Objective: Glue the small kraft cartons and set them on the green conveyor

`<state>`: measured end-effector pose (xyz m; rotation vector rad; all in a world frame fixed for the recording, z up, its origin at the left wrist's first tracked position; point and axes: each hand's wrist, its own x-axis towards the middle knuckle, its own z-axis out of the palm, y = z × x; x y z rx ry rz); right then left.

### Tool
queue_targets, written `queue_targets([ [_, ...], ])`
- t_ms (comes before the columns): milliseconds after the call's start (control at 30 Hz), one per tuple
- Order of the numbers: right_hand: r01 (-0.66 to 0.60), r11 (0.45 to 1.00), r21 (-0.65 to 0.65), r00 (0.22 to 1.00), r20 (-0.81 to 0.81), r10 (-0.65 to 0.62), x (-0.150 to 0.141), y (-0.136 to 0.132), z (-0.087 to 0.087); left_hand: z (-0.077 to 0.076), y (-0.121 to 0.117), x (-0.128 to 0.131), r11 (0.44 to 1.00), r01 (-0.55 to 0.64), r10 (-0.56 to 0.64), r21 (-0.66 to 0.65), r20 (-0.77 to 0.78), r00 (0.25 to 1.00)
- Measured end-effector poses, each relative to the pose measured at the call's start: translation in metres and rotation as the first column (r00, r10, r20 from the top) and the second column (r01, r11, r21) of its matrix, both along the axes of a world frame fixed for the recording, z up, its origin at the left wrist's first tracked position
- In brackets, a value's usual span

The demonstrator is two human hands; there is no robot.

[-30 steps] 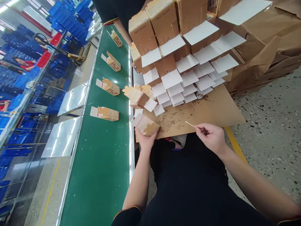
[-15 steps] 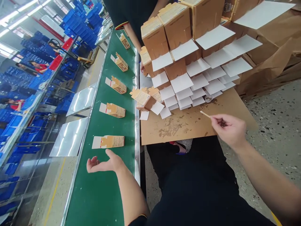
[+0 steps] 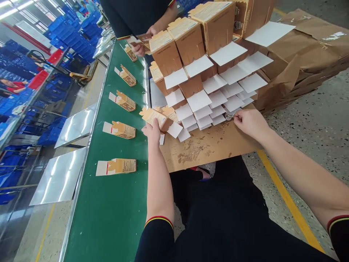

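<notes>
The left hand (image 3: 152, 131) is resting on the nearest small carton (image 3: 155, 117) at the left edge of the cardboard surface (image 3: 218, 140), its fingers closing over the carton's near side. The right hand (image 3: 249, 122) is reaching to a small round metal dish (image 3: 228, 116) at the foot of the stacked cartons (image 3: 201, 62), its fingers pinching together at the dish rim; what they are gripping cannot be told. Four flattened cartons (image 3: 117, 166) are lying spaced along the green conveyor belt (image 3: 109, 218). Another person's hand (image 3: 139, 49) is working at the far end.
</notes>
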<state>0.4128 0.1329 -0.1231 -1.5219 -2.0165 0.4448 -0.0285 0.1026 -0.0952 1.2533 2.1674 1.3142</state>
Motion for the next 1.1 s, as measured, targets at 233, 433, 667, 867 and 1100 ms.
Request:
queue_targets([
  [233,0.034,0.996,0.086,0.993,-0.118,-0.023,0.007,-0.033,0.006,-0.009,-0.049,0.047,0.909,-0.020,-0.128,0.416,0.325,0.937],
  [433,-0.171,0.984,0.046,0.934,-0.310,0.177,-0.046,-0.115,-0.004,-0.020,-0.120,0.080,0.958,0.034,-0.183,0.286,0.512,0.840],
  [667,-0.373,0.927,0.047,0.880,-0.298,0.369,-0.125,-0.142,-0.039,-0.044,-0.128,0.084,0.996,0.004,-0.064,0.088,0.682,0.729],
  [867,-0.431,0.902,0.009,0.872,-0.251,0.420,-0.120,-0.130,-0.043,-0.044,-0.128,0.089,0.995,0.013,-0.069,0.095,0.608,0.791],
  [1100,-0.186,0.981,0.061,0.902,-0.386,0.195,-0.077,-0.141,-0.031,-0.054,-0.145,0.119,0.987,0.101,-0.142,0.126,0.380,0.914],
])
